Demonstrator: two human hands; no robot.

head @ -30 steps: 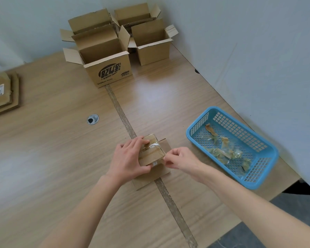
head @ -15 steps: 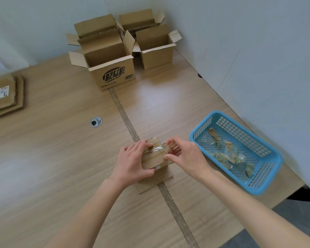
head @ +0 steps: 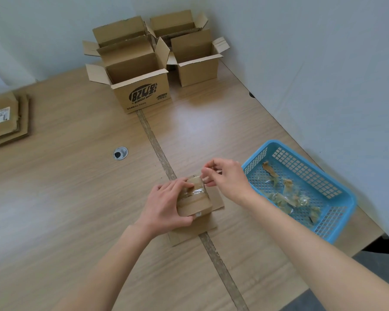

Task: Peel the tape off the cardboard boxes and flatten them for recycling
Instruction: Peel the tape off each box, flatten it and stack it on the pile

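Cardboard, in the form of a small brown taped box (head: 194, 202), sat on the pale wooden table (head: 65, 198) atop a flat cardboard sheet (head: 189, 232), just left of the blue plastic mesh basket (head: 337, 198). Clear glossy tape (head: 194, 191) banded its top. The left hand (head: 164, 205) curled round the box's left side, clamping it down. The right hand (head: 225, 176), just above the box's far right corner, pinched what seemed to be a lifted tape end, though the clear strip was hard to make out. Such a box would likely be light and stiff but easily crushed, the tape thin, sticky and prone to tearing; best grip is the loose end, pulled low along the seam. Crumpled tape scraps (head: 285, 194) lay inside the basket. Far beyond the basket stood open cardboard boxes (head: 142, 86); well left lay flattened cardboard (head: 5, 117).
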